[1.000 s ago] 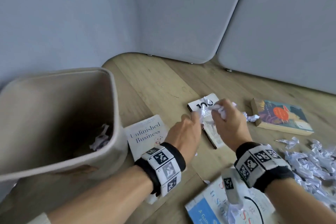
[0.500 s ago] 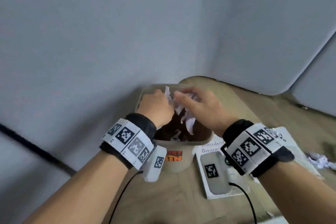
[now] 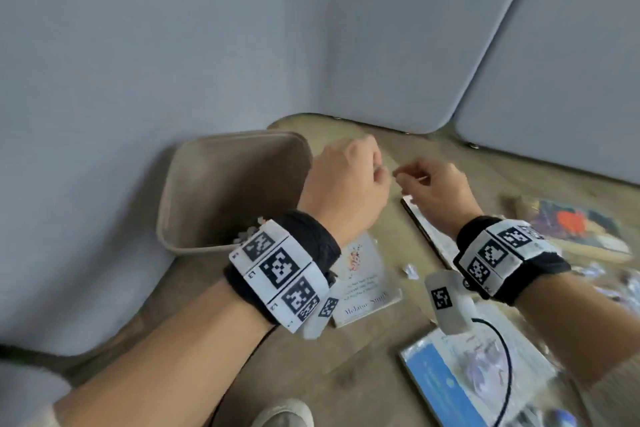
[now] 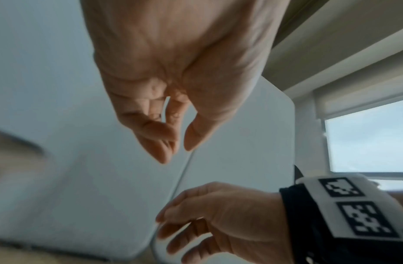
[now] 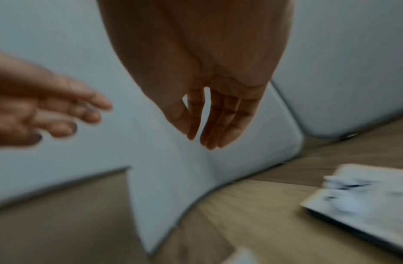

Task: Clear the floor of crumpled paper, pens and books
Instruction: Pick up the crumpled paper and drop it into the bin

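Floor (image 3: 381, 374) back; hands (image 3: 346, 184) empty, off bin (image 3: 235, 142).

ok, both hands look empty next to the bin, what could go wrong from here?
1. The bin stands right beside the left hand; a swing back could tip it.
2. The small paper scrap between the books may be missed.
3. The white book and blue book lie under the arms; the right hand may scatter the shredded paper.

Head view looks down; both close wrist views share grey panels (image 4: 218, 160).
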### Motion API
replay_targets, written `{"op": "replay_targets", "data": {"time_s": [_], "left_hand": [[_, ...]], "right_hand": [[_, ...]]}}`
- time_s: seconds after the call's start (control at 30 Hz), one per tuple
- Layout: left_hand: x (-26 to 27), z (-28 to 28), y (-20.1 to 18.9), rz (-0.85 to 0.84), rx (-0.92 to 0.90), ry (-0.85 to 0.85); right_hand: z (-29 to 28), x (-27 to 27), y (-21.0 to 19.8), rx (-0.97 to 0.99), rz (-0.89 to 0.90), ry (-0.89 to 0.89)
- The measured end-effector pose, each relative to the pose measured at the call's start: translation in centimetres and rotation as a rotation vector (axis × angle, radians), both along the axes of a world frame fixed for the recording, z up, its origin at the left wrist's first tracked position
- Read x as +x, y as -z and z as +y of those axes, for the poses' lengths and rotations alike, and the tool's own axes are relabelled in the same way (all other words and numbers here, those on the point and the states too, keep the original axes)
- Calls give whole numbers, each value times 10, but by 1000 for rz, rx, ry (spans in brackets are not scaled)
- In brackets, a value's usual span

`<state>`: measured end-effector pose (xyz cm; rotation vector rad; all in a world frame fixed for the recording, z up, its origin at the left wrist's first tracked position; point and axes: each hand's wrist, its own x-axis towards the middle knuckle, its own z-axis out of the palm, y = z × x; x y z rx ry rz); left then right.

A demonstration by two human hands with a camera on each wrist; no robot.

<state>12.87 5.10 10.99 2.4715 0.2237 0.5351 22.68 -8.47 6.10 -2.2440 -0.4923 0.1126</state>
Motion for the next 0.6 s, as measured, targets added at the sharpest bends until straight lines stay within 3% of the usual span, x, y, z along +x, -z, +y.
{"op": "replay_targets", "data": {"time_s": [0.1,0.2,0.27,0.4,0.5,0.6], "left_hand": [[23,-47,49,104,7,213],[46,-67,113,331,102,306],[61,-68,155,452,170,303],[90,-67,211,537,268,190],[108,-70,229,600,455,97],[118,-79,238,653,561,120]], "right_hand": [[-68,-5,53,-437,109,-19],[-115,-20,98,-773,281,-106],[-129,-30,123,-834,303,-133],[-124,-42,158,-904,195,-110],[-117,-43,171,-887,160,-52],[-113,-39,177,-853,196,-99]]}}
